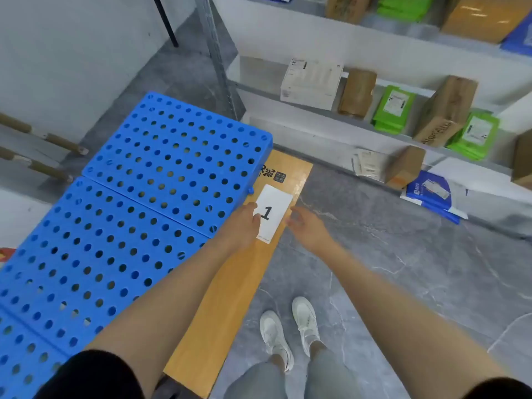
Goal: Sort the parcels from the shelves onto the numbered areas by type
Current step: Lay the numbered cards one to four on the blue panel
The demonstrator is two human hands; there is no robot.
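Noted: left hand (241, 226) pinches number card (276, 208); right hand (308, 226) released at its 3 o'clock. Advise laying it flat, numeral legible.

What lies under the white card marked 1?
A yellow-brown board, lying beside the blue pallet. The card and left hand cover part of it, so any print there is hidden.

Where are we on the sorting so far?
Done: nothing sorted yet; the blue pallet carries no parcels. In hand: the left hand pinches the "1" card over the cardboard strip; the right hand is at its other edge, contact unclear. Left: every parcel, such as the green bags and brown boxes, sits on the shelves.
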